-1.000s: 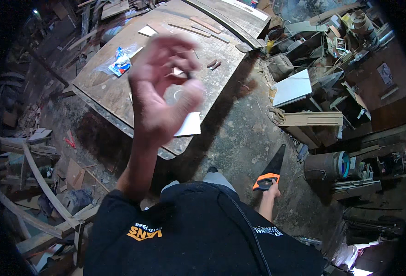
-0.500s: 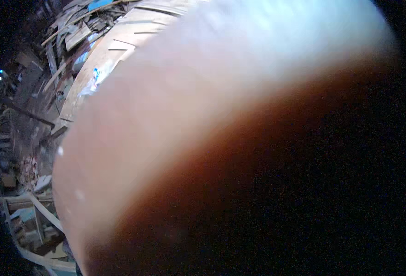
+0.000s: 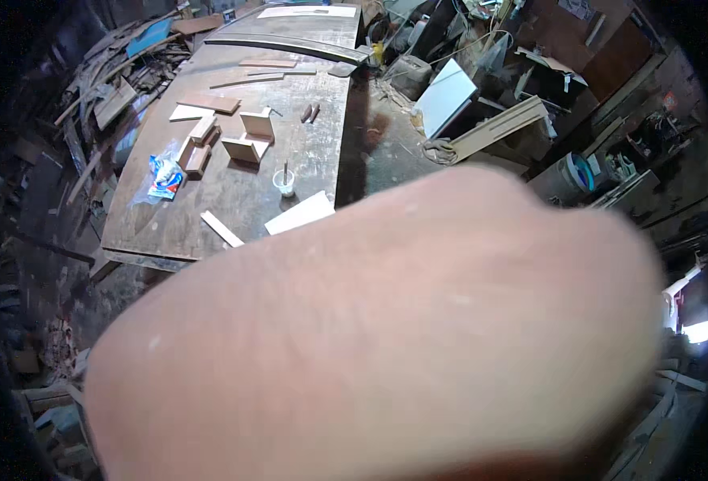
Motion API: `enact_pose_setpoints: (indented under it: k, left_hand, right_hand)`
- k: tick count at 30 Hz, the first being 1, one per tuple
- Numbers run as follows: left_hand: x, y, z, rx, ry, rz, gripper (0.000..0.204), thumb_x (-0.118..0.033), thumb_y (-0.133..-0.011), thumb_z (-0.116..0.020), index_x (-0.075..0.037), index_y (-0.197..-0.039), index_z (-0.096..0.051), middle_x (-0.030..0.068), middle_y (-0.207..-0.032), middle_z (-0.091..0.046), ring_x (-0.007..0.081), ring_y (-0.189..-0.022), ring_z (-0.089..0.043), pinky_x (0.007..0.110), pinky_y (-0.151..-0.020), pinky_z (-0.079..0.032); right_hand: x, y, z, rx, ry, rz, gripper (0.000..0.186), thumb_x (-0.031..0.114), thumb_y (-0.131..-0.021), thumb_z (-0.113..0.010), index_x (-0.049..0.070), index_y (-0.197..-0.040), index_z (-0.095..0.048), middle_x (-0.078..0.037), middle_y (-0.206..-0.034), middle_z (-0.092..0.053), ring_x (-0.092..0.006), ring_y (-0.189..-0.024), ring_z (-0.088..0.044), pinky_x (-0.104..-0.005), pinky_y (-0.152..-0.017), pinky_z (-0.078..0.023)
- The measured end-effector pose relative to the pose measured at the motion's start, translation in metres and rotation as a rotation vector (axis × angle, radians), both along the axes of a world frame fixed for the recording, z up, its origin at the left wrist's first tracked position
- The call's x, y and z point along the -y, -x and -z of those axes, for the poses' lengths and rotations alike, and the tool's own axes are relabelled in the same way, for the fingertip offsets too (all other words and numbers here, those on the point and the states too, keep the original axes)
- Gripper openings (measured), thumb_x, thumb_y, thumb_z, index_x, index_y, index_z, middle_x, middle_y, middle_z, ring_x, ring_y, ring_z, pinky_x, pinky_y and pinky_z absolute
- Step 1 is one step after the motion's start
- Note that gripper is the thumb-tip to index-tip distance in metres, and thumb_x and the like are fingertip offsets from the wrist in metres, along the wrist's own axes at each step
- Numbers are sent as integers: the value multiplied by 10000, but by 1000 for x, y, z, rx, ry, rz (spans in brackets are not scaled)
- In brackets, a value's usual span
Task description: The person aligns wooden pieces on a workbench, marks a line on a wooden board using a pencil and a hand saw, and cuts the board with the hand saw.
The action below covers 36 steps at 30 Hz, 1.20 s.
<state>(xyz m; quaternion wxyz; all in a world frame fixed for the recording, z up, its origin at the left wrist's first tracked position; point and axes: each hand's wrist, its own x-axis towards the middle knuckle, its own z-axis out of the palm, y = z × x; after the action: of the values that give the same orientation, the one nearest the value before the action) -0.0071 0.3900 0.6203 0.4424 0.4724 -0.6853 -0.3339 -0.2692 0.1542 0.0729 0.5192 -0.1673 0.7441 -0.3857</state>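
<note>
Bare skin of one of my hands [image 3: 370, 337], very close and blurred, fills the lower middle of the head view. Its fingers cannot be made out, and I cannot tell which hand it is. Two rounded bumps show at its upper right edge. No held thing is visible. Beyond it stands a worn wooden table [image 3: 314, 172]. On it are an L-shaped wooden piece [image 3: 250, 143], small joined blocks [image 3: 197, 148], a clear cup with a stick in it [image 3: 284, 183], a blue-and-white packet [image 3: 164, 176] and a white board [image 3: 300, 214], partly hidden by the hand.
A narrow white strip [image 3: 221, 228] and thin wood pieces [image 3: 246, 79] lie on the table; a long curved strip [image 3: 290, 46] crosses its far end. Scrap wood [image 3: 117, 104] is heaped at left. A white panel [image 3: 444, 98], a long board [image 3: 498, 128] and a bucket [image 3: 566, 178] stand at right.
The blurred hand has moved down from the upper and middle view, uncovering the table, the things on it and the cluttered right side. The dark area at lower right has mostly gone.
</note>
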Motion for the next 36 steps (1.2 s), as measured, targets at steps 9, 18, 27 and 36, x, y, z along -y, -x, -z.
enact_pose_setpoints:
  k: [9,18,27,36]
  left_hand:
    - [17,14,77,64,-385,-277,384,-317,-819,-548,33,-869,-698,251,-705,-633,393,-653,-643,429,-645,-517]
    - [79,-34,160,332,-237,-817,217,-219,-836,-635,-41,-943,-698,171,-760,-686,298,-715,-692,386,-667,-533]
    - [103,-148,306,527,-217,-986,214,-228,-791,-650,-59,-923,-654,147,-750,-676,351,-770,-681,452,-695,-544]
    - [7,-210,528,622,-865,-972,942,-527,-576,-871,8,-1277,-540,244,-1285,-557,401,-1151,-583,527,-931,-505]
  right_hand:
    - [1,-24,-8,-56,-62,-49,233,60,-804,-769,-89,-948,-662,-179,-961,-691,-277,-777,-694,-406,-661,-583]
    - [42,-60,-19,-168,-108,-185,243,61,-803,-767,-89,-962,-661,-181,-985,-693,-274,-803,-700,-404,-681,-585]
    - [107,-131,-39,-158,48,-453,197,137,-860,-733,-36,-774,-693,-110,-733,-676,-204,-617,-642,-380,-558,-494]
    - [102,-181,-51,183,346,-605,304,248,-915,-721,72,-724,-562,-10,-605,-542,-113,-514,-533,-272,-463,-437]
